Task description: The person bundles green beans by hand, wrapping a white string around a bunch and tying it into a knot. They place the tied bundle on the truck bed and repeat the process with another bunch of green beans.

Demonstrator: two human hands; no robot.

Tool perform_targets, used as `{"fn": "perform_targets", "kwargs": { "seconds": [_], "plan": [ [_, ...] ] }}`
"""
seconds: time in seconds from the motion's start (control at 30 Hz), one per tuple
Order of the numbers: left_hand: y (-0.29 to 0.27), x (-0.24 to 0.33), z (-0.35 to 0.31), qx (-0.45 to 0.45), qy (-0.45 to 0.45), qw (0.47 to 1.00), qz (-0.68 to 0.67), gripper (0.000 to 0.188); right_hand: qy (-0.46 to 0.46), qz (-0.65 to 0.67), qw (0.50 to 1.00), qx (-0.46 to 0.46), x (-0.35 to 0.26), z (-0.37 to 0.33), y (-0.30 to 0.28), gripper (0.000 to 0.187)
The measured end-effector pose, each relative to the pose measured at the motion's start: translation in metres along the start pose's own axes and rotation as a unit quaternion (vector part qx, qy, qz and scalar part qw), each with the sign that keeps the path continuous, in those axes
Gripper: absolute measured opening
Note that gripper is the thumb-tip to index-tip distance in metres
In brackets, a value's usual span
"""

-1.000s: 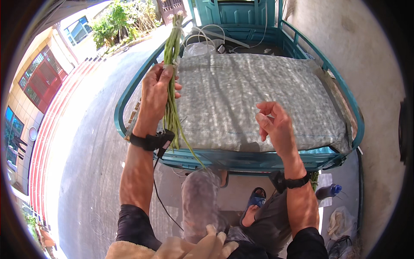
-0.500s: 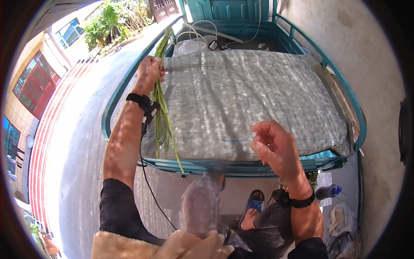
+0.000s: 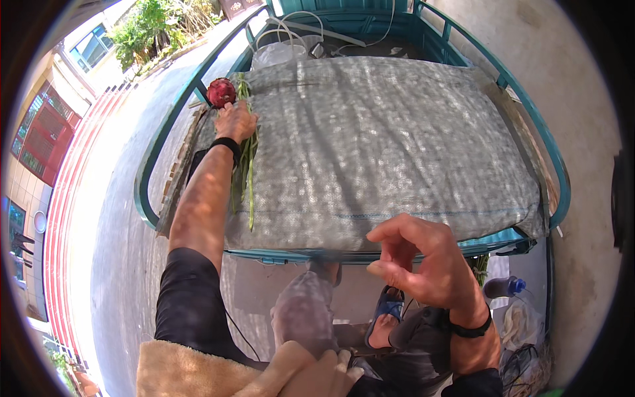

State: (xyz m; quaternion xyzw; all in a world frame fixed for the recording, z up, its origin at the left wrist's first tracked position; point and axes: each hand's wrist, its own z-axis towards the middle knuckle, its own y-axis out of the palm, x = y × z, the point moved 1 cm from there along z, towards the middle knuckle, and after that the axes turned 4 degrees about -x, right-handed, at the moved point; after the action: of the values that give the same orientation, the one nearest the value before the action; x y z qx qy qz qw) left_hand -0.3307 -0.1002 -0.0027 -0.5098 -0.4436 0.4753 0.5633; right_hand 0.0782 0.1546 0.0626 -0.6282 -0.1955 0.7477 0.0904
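A bundle of long green beans [image 3: 249, 173] lies lengthwise along the left edge of a grey woven sack sheet [image 3: 370, 145]. My left hand [image 3: 236, 123] rests over its upper part, fingers bent and partly hidden, seemingly still closed around the beans. Just beyond the fingertips sits a dark red ball [image 3: 221, 92], perhaps wound twine; whether a finger touches it is unclear. Above the sheet's near edge hovers my right hand [image 3: 423, 261]. Its thumb and forefinger curve apart with a gap between them, and nothing shows in it.
The sheet covers the bed of a green cargo cart with side rails [image 3: 522, 109]. Clear plastic bags [image 3: 281, 54] lie at the back of the bed. Below on the right are a dark bottle with a blue cap [image 3: 504, 287] and a whitish plastic bag [image 3: 520, 324].
My left hand has lowered the beans onto the sheet's left edge, and the red ball now shows in front of it. My right hand has come nearer, its fingers spread wider.
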Motion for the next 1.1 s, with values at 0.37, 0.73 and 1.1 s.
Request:
{"fn": "perform_targets", "kwargs": {
  "seconds": [0.37,0.73,1.1],
  "plan": [
    [0.009,-0.013,-0.024,0.03,0.047,0.998,-0.017,0.032,0.024,-0.025,0.999,-0.019,0.017,0.013,0.018,0.022],
    [0.027,-0.034,-0.034,0.099,0.091,0.989,0.068,0.024,0.026,-0.051,0.998,0.012,0.023,0.024,0.029,0.02],
    [0.01,-0.02,-0.14,0.057,0.135,0.989,-0.001,0.033,0.021,-0.056,0.998,0.007,0.035,0.029,0.032,0.017]
  ]
}}
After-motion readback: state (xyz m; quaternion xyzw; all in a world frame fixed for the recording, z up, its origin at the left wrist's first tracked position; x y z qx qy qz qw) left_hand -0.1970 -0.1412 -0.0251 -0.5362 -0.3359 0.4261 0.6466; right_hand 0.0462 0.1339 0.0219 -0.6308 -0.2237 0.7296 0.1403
